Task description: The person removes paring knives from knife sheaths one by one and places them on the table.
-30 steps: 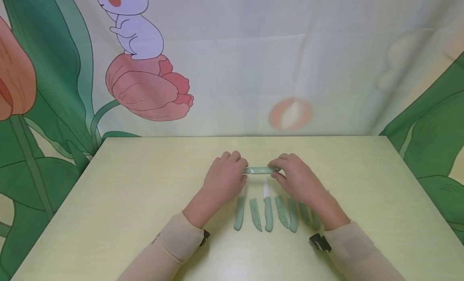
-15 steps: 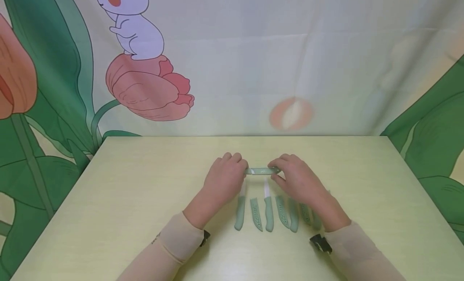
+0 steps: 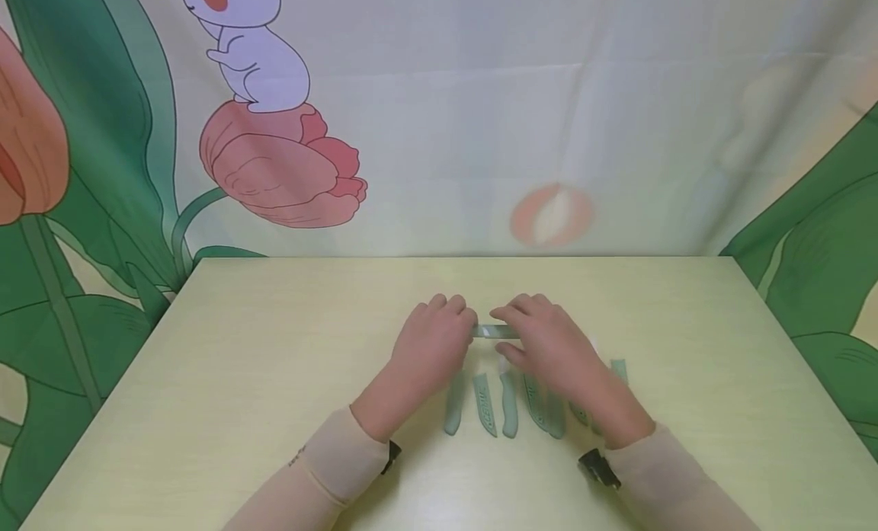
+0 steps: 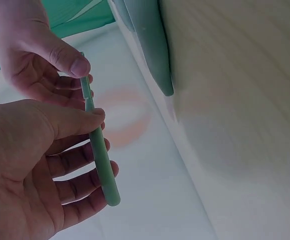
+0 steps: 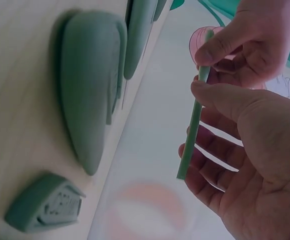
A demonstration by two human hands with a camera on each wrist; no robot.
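A paring knife with a green handle (image 4: 102,172) is held level above the table, its blade end inside a slim green sheath (image 5: 190,142). My left hand (image 3: 435,337) grips the handle, thumb on one side and fingers on the other in the left wrist view. Around the sheath are the thumb and fingers of my right hand (image 3: 549,340), close to where sheath and handle meet. Most of the blade is hidden. Below the hands lie green-handled knives (image 3: 509,405) and loose patterned sheaths (image 3: 484,405), partly covered by the right hand and forearm.
Several knives and sheaths alternate in a row on the pale table (image 3: 274,379). One sheath (image 3: 619,369) lies at the right end, beside the right wrist. A printed curtain (image 3: 446,135) hangs behind the table's far edge.
My right hand has slid left along the sheath toward the left hand, and its thumb and forefinger have spread. Both hands have come slightly nearer. A sheath at the row's right end now shows.
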